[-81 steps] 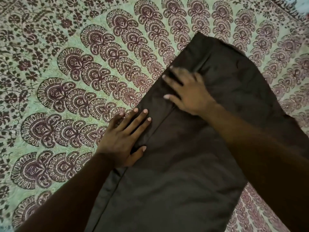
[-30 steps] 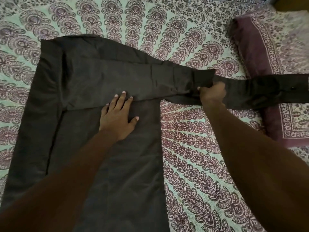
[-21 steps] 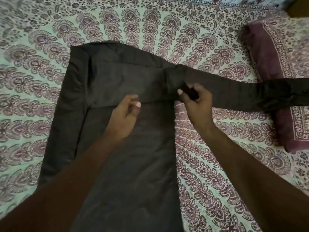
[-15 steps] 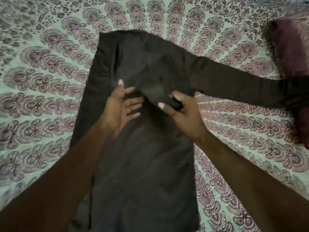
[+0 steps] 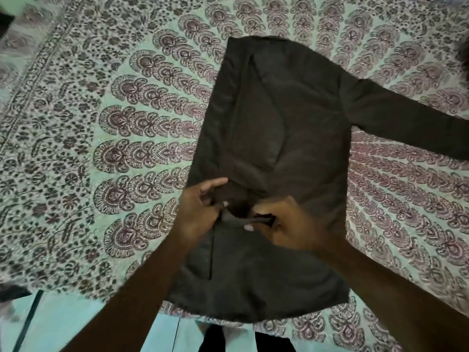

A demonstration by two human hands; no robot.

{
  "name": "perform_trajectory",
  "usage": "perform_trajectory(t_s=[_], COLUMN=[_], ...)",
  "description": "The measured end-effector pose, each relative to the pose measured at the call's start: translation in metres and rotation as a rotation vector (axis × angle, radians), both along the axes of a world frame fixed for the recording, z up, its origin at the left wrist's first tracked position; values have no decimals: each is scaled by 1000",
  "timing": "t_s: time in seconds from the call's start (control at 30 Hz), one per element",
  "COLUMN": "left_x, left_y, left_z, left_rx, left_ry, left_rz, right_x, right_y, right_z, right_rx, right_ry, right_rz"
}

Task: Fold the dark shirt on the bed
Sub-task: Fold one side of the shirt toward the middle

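The dark shirt [image 5: 299,118] lies flat on the patterned bed cover [image 5: 127,138], its body running from the near edge of the bed to the far middle. One sleeve is folded down over the body; its cuff end sits between my hands. My left hand [image 5: 200,212] pinches that cuff's left side. My right hand [image 5: 286,224] grips its right side, fingers curled around the cloth. The other sleeve [image 5: 406,125] stretches out to the right across the bed.
The bed's near edge runs along the bottom, with pale floor [image 5: 63,326] below it. The shirt's hem [image 5: 253,313] reaches that edge. A dark shape [image 5: 463,59] shows at the right border.
The folded sleeve has been drawn down along the shirt's body toward me. Both hands moved nearer and now hold its cuff. The view has swung left, so the pillow has left the frame.
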State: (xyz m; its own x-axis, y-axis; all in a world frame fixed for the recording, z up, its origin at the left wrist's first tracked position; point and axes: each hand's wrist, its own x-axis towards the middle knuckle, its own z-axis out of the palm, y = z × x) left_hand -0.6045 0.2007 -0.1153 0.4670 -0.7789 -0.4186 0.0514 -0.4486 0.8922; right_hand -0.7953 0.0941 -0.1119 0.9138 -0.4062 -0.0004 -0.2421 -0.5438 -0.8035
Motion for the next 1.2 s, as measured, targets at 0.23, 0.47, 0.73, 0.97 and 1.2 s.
perform_trajectory(t_s=[0.23,0.47,0.73,0.97,1.2], left_x=[3,9,4,-6,0], left_y=[55,75,96,125,126], left_z=[-28,-59,-73,-73,-77], left_rx=[77,53,108,332,332], left_ry=[15,-130,-510,-887,-1029], left_rz=[-75,-229,-358,-619,-704], right_x=[-9,-10,-8,12,34], right_y=[50,89,112,82,-21], right_z=[-23,-51,-72,-77,-101], right_rx=[-108,-359,-369,-500,-689], right_ry=[192,286,388,296,540], right_rz=[143,268,320,108,108])
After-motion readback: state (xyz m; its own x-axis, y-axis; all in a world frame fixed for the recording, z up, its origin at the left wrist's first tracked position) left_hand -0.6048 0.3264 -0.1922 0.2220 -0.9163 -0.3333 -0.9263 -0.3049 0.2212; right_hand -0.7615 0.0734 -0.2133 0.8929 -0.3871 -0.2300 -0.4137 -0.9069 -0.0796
